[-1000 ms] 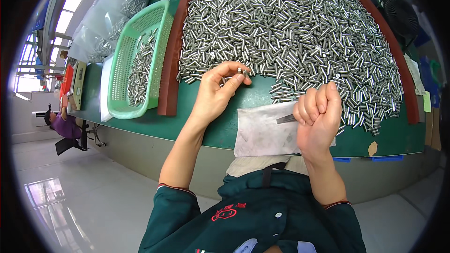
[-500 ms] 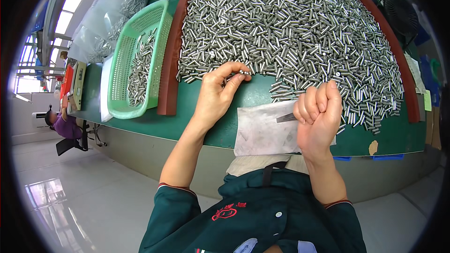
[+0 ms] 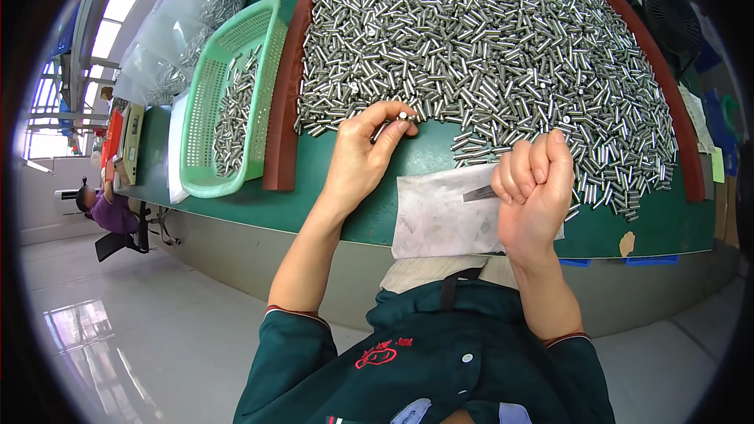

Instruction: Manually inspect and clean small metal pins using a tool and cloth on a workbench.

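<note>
Pinching small metal pins (image 3: pixel 404 117) between thumb and fingers of the left hand (image 3: pixel 361 159), just above the frame's centre, at the near edge of a broad pin pile (image 3: pixel 471 55). Showing at least one round end toward the camera; long axis otherwise hard to tell, as is the count. Well apart from that, right of centre: right hand (image 3: pixel 534 192) curled closed around a flat metal tool (image 3: pixel 479 194), pointing left over a pale cloth (image 3: pixel 440 224) on the green surface (image 3: pixel 436 151). Up and left of the tool's tip, the pinched pins, touched only by the left hand. Farther left, past a red-brown strip (image 3: pixel 284 126), a green basket (image 3: pixel 267 71) with more pins inside.
</note>
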Demonstrator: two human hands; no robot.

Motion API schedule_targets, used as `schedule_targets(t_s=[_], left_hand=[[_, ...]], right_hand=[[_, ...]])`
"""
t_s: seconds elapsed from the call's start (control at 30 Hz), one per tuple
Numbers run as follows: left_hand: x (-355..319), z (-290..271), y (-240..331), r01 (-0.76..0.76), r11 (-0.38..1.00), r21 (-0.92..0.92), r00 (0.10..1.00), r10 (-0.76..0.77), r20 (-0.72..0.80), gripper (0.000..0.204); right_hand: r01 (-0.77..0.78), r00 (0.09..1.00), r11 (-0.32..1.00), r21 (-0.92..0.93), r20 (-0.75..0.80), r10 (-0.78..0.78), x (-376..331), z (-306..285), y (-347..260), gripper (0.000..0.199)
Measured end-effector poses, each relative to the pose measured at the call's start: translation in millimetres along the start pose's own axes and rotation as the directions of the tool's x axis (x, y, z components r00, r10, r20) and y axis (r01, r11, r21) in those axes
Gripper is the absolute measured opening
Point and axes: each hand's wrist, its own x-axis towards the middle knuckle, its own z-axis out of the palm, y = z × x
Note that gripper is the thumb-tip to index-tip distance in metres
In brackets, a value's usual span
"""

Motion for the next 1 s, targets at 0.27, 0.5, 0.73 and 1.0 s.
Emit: schedule_targets(t_s=[0.27, 0.5, 0.73, 1.0], left_hand=[[-30.8, 13.8, 26.1, -0.218, 0.889, 0.401, 0.975, 0.184, 0.122, 0.012], [-48.1, 28.7, 38.9, -0.306, 0.647, 0.699, 0.938, 0.08, 0.337, 0.026], [-57.6, 28.8, 35.2, -0.428, 0.627, 0.65, 0.891, 0.173, 0.42, 0.027], [-56.9, 37.4, 25.1, -0.263, 0.814, 0.518, 0.965, 0.231, 0.127, 0.014]], right_hand=[[-0.027, 1.0, 1.0, -0.005, 0.016, 0.027, 1.3, 0.6, -0.2, 0.037], [-0.015, 0.999, 0.999, -0.038, 0.041, 0.016, 4.1, -0.3, 1.5, 0.037], [-0.017, 0.999, 0.998, -0.052, 0.049, 0.02, 2.6, -2.7, -0.6, 0.037], [-0.026, 0.999, 0.997, 0.079, 0.04, 0.022, 2.1, -3.3, 0.4, 0.037]])
